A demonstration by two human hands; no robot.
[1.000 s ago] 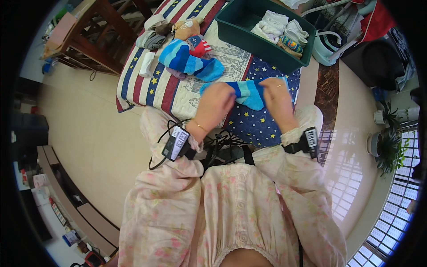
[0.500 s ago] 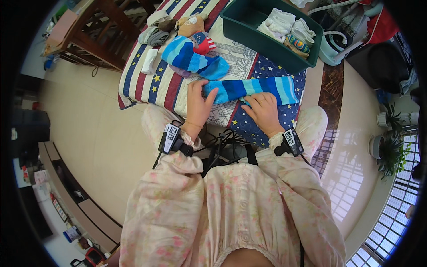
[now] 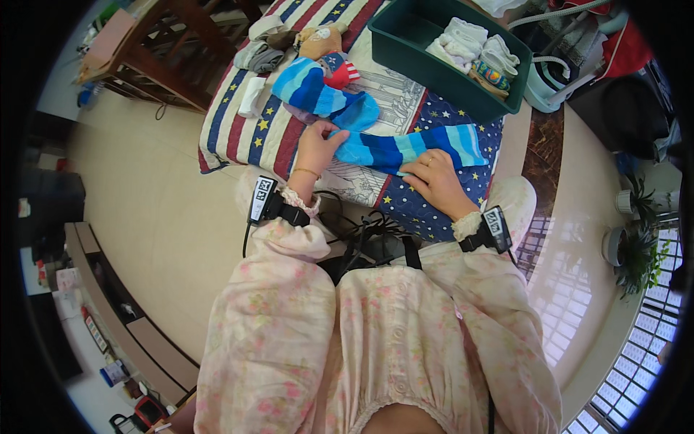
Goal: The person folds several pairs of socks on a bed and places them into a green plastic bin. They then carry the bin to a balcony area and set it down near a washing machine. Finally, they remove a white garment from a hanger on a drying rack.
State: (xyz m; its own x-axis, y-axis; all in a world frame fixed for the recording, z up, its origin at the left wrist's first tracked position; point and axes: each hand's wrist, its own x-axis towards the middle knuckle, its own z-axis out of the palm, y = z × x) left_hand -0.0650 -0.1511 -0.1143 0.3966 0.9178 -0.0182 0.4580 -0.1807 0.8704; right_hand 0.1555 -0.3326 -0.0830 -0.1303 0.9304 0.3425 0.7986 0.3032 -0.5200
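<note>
A long sock [image 3: 390,152] with blue, dark blue and light blue stripes lies stretched sideways across the quilted cover. At its left end, my left hand [image 3: 316,150] pinches the fabric between thumb and fingers. My right hand [image 3: 438,181] rests at the sock's lower edge, right of the middle, its bent fingertips gripping the cloth there. Just beyond my left hand is a second sock [image 3: 324,95] with the same stripes, bent at the heel. It partly covers something purple. A white rolled item [image 3: 251,98] sits to the left of it.
A dark green bin [image 3: 448,79] at the far right of the cover [image 3: 231,134] holds folded white and patterned socks [image 3: 463,43]. Grey and white bundles [image 3: 259,56] and a brown plush toy [image 3: 319,42] lie at the far left. Wooden furniture [image 3: 155,54] stands beyond the cover's left side.
My left hand's spread fingers have closed onto the left end of the sock. My right hand has moved slightly down and right, and the sock's left part sits a little lower.
</note>
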